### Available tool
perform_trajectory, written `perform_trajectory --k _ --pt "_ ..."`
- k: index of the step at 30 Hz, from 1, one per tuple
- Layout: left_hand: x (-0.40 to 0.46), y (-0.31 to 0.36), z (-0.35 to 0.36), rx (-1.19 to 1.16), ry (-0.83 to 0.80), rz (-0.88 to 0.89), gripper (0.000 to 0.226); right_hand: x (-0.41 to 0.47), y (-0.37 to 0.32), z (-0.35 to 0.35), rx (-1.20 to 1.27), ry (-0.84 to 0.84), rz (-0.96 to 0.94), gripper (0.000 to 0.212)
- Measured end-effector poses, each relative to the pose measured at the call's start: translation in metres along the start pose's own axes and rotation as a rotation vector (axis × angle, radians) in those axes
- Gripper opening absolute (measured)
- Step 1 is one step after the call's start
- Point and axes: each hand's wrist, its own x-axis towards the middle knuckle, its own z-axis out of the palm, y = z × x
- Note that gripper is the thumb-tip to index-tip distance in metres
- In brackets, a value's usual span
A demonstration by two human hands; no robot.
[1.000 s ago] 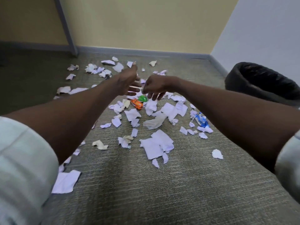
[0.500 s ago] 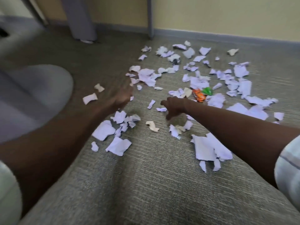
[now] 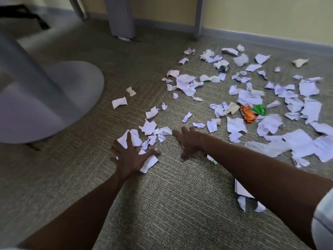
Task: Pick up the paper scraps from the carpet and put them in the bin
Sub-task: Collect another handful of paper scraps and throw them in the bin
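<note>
Paper scraps (image 3: 149, 127) under both hands, fingers splayed.

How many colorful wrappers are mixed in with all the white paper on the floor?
2. An orange wrapper lies right of centre among the paper scraps on the carpet, and a green wrapper sits beside it on its right. More could be hidden under the paper.
</note>
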Motion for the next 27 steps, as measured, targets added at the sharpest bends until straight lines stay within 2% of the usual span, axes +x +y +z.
perform_trajectory --k 4,7,10,12,14,15,19,21,24,27 --pt "-0.012 0.019 0.009 0.080 0.116 0.167 0.138 -0.001 0.007 0.005 0.042 0.057 -0.025 0.124" --pt "0.003 0.024 0.013 0.201 0.218 0.229 0.135 -0.001 0.013 0.011 0.079 0.089 -0.034 0.127" --pt "0.021 0.029 0.010 0.314 0.182 0.317 0.130 0.000 0.018 0.015 0.083 0.154 -0.045 0.126" --pt "0.036 0.032 0.010 0.349 0.079 0.355 0.123 0.000 0.019 0.018 0.082 0.176 -0.046 0.127" --pt "0.046 0.032 0.012 0.341 -0.024 0.352 0.110 0.001 0.019 0.019 0.070 0.185 -0.044 0.129" --pt "0.047 0.031 0.014 0.355 -0.011 0.362 0.100 0.001 0.018 0.018 0.064 0.183 -0.040 0.130" --pt "0.036 0.024 0.020 0.505 0.308 0.520 0.061 0.006 0.012 0.012 -0.055 0.168 -0.031 0.136" --pt "0.029 0.024 0.022 0.530 0.379 0.551 0.046 0.008 0.010 0.008 -0.087 0.166 -0.033 0.139" --pt "0.020 0.023 0.026 0.523 0.375 0.570 0.041 0.010 0.009 0.004 0.000 0.131 -0.044 0.143" --pt "0.009 0.019 0.030 0.473 0.297 0.627 0.039 0.013 0.007 -0.002 0.028 0.093 -0.070 0.144"
